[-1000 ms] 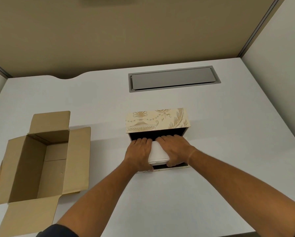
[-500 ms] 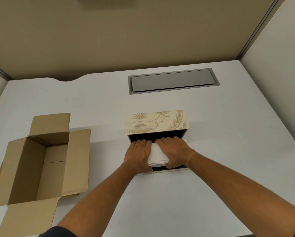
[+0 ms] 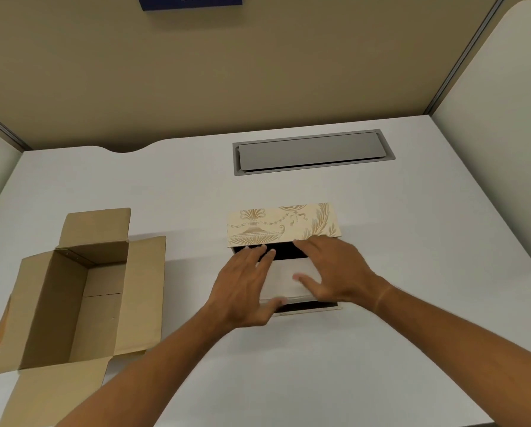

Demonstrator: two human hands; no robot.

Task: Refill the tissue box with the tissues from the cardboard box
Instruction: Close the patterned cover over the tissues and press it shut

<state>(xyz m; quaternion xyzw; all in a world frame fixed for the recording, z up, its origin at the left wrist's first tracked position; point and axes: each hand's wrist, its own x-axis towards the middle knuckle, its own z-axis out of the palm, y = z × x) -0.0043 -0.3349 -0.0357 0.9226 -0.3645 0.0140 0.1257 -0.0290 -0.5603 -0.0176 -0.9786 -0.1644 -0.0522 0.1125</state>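
The tissue box [image 3: 284, 224] stands at the middle of the white desk, its cream patterned lid tipped up at the back and its dark inside showing. A white stack of tissues [image 3: 289, 278] lies inside it. My left hand [image 3: 245, 286] lies flat over the stack's left end, fingers spread, thumb at the stack's front edge. My right hand [image 3: 335, 272] covers the right end, fingers splayed toward the lid, thumb resting on the tissues. The brown cardboard box [image 3: 73, 303] sits at the left with its flaps open and nothing visible inside.
A grey cable hatch [image 3: 312, 152] is set flush into the white desk [image 3: 381, 349] behind the tissue box. Beige partition walls close off the back and both sides. A blue sign [image 3: 190, 1] hangs on the back wall.
Both hands have moved apart and spread their fingers, so more of the white stack shows between them. The view has tilted slightly upward.
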